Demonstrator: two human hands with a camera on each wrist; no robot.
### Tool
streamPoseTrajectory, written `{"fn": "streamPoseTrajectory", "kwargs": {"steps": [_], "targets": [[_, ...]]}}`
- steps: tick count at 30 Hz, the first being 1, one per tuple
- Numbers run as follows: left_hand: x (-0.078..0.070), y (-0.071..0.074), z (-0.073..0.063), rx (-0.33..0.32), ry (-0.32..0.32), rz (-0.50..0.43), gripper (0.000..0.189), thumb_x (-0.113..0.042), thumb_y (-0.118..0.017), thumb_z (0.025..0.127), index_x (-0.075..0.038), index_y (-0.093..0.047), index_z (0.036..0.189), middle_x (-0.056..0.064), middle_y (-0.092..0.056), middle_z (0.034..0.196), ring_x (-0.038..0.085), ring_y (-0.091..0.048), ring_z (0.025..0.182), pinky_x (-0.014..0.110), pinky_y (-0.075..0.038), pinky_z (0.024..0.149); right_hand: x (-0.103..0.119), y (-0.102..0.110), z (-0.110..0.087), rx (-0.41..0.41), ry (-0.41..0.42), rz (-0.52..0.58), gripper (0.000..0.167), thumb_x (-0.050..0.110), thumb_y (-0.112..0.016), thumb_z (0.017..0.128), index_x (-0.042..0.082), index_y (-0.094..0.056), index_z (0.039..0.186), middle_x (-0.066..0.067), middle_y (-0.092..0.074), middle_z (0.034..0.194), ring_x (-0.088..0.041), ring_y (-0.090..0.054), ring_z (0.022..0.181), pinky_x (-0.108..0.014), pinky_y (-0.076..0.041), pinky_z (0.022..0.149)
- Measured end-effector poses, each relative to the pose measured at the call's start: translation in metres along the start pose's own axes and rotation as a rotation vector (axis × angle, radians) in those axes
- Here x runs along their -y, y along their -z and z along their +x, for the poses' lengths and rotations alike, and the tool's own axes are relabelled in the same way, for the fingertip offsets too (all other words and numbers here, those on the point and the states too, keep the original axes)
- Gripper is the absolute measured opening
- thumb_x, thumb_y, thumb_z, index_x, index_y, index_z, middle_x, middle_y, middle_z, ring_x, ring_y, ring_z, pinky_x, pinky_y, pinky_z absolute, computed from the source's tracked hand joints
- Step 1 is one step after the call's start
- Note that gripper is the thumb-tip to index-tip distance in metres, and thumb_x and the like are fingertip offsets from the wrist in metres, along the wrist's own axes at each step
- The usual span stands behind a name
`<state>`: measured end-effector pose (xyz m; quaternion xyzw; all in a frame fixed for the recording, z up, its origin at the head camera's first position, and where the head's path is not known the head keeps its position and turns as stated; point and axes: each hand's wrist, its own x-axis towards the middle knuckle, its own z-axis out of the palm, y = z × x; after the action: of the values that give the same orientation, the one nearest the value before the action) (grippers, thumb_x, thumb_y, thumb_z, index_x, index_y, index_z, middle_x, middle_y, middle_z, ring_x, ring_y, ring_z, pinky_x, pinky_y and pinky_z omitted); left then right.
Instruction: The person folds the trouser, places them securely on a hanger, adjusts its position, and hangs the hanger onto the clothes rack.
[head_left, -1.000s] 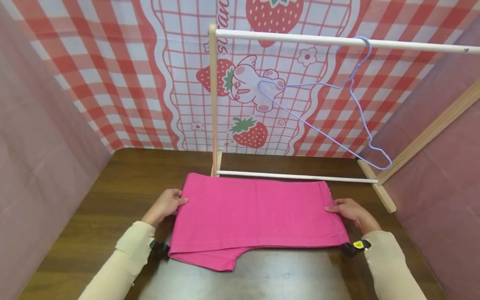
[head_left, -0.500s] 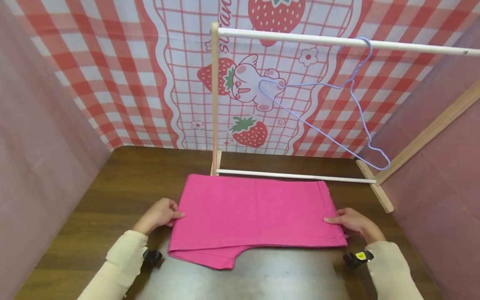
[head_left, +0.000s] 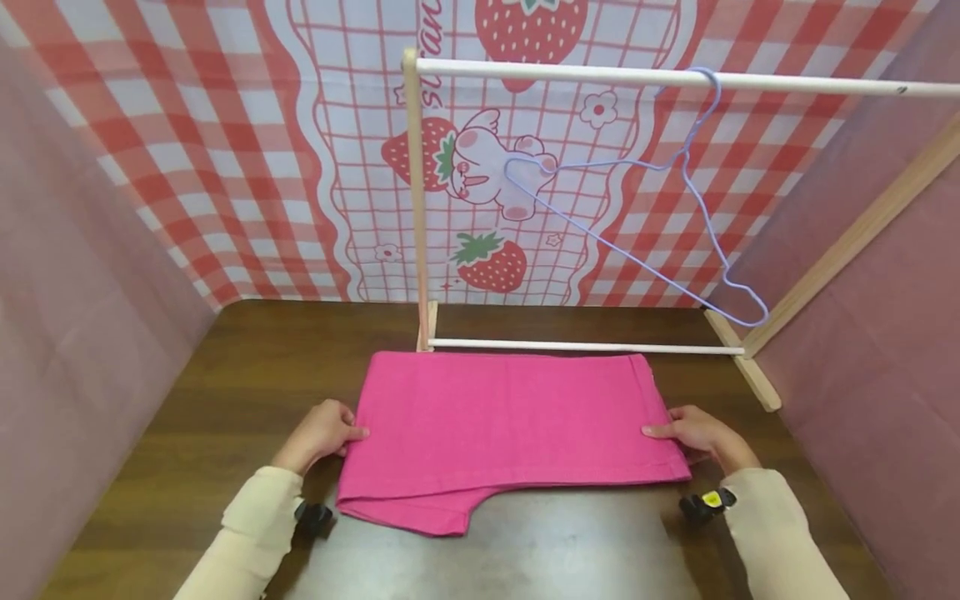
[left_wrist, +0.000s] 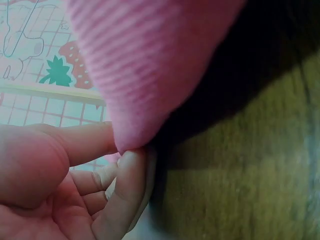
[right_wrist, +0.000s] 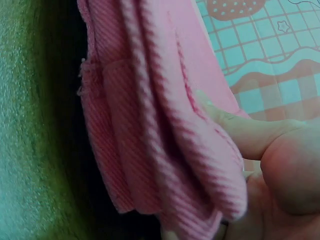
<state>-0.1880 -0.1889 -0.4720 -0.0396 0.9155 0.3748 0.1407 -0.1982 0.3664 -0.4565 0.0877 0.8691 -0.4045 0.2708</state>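
A pair of bright pink pants (head_left: 510,425), folded over into a wide flat shape, lies on the brown table with its crotch corner pointing toward the person. My left hand (head_left: 318,435) pinches the folded left edge between thumb and fingers; in the left wrist view the thumb (left_wrist: 85,142) lies on top and the fingers underneath. At the opposite end my right hand (head_left: 697,433) grips the leg hems, thumb on top. Several stacked cloth layers (right_wrist: 155,125) show in the right wrist view, with the right fingers partly hidden beneath them.
Behind the pants stands a wooden rack with a white top bar (head_left: 555,73) and a low white rail (head_left: 585,346). A light purple hanger (head_left: 622,250) hangs from the top bar. Pink cloth walls (head_left: 82,333) flank the table (head_left: 247,350).
Both hands have slid along the pants' side edges toward the person, keeping near the cloth. The pants stay almost where they were; the head view has shifted slightly.
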Motion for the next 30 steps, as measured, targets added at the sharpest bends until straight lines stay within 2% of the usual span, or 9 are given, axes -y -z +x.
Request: {"fn": "streamPoseTrajectory", "kwargs": {"steps": [5, 13, 20, 26, 30], "targets": [[0.001, -0.001, 0.002, 0.012, 0.003, -0.027, 0.022, -0.013, -0.075, 0.083, -0.002, -0.058, 0.075, 0.001, -0.053, 0.058, 0.008, -0.057, 0.046, 0.024, -0.046, 0.050, 0.001, 0.000, -0.001, 0.000, -0.010, -0.012, 0.071, 0.036, -0.065, 0.092, -0.019, -0.041, 0.130, -0.006, -0.069, 0.084, -0.017, -0.065, 0.076, -0.039, -0.058, 0.072], [0.004, 0.004, 0.000, 0.059, 0.000, -0.054, 0.023, -0.007, -0.073, 0.084, -0.002, -0.054, 0.072, -0.001, -0.050, 0.056, 0.007, -0.056, 0.045, 0.023, -0.050, 0.049, 0.007, -0.006, 0.004, -0.023, 0.001, -0.070, 0.079, 0.039, -0.067, 0.090, -0.021, -0.037, 0.133, -0.012, -0.068, 0.092, -0.017, -0.064, 0.078, -0.040, -0.058, 0.074], [0.004, 0.005, 0.000, 0.052, -0.011, -0.061, 0.023, -0.007, -0.073, 0.084, -0.002, -0.054, 0.072, -0.001, -0.052, 0.057, 0.007, -0.057, 0.046, 0.024, -0.051, 0.049, 0.010, -0.005, 0.004, -0.041, 0.022, -0.114, 0.079, 0.036, -0.067, 0.091, -0.024, -0.036, 0.132, -0.021, -0.066, 0.099, -0.020, -0.064, 0.083, -0.041, -0.057, 0.079], [0.002, 0.001, -0.003, 0.057, 0.012, -0.062, 0.024, -0.007, -0.073, 0.084, -0.003, -0.054, 0.071, -0.001, -0.051, 0.056, 0.007, -0.058, 0.046, 0.023, -0.049, 0.049, 0.013, -0.008, -0.001, -0.076, 0.023, -0.138, 0.075, 0.033, -0.069, 0.090, -0.026, -0.039, 0.126, -0.023, -0.064, 0.095, -0.020, -0.065, 0.078, -0.041, -0.059, 0.072], [0.000, 0.001, -0.001, 0.034, 0.000, -0.052, 0.022, -0.009, -0.074, 0.084, -0.001, -0.056, 0.074, 0.000, -0.051, 0.057, 0.008, -0.058, 0.047, 0.024, -0.050, 0.050, 0.016, -0.007, -0.007, -0.145, 0.051, -0.227, 0.072, 0.035, -0.071, 0.088, -0.025, -0.047, 0.119, -0.019, -0.065, 0.088, -0.020, -0.060, 0.076, -0.034, -0.054, 0.068]]}}
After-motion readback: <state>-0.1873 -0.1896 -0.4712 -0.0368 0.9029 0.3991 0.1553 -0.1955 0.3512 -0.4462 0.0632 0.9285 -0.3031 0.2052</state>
